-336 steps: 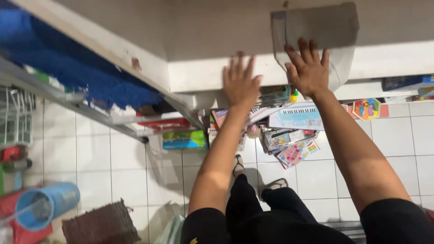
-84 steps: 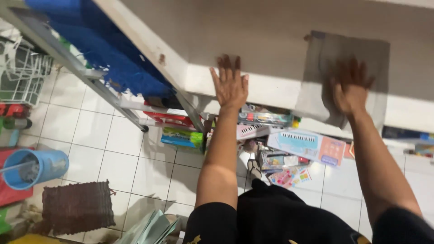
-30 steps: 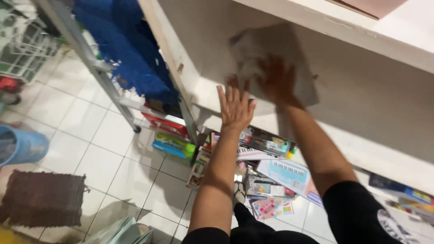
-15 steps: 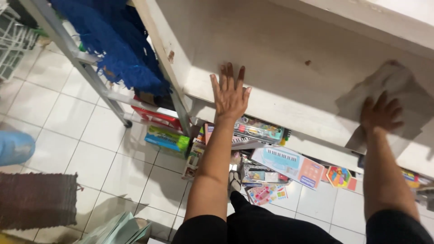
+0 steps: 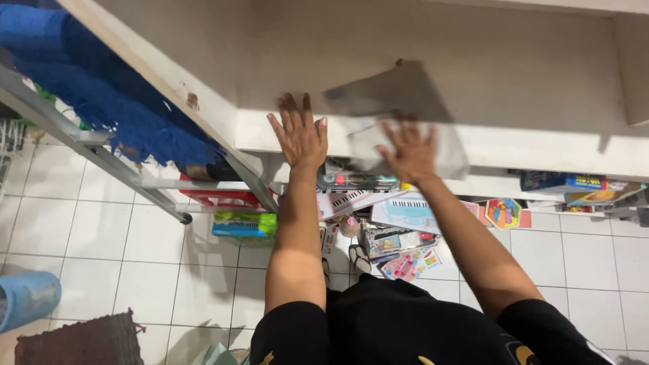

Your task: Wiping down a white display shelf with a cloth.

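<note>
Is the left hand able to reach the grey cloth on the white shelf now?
Probably yes. The left hand lies flat on the white shelf close beside the grey cloth, with bare shelf between them. The right hand is already on the cloth.

A blue fringed cloth (image 5: 101, 88) hung over a grey metal rack (image 5: 101, 159) at the left, above a white tiled floor (image 5: 101, 250). Under the rack sat a red crate (image 5: 220, 197) and a green packet (image 5: 243, 224), while a heap of toy packages (image 5: 385, 216), among them small keyboards, lay on the tiles. A blue bucket (image 5: 27, 297) and a brown mat (image 5: 81, 341) occupied the lower left corner.
</note>
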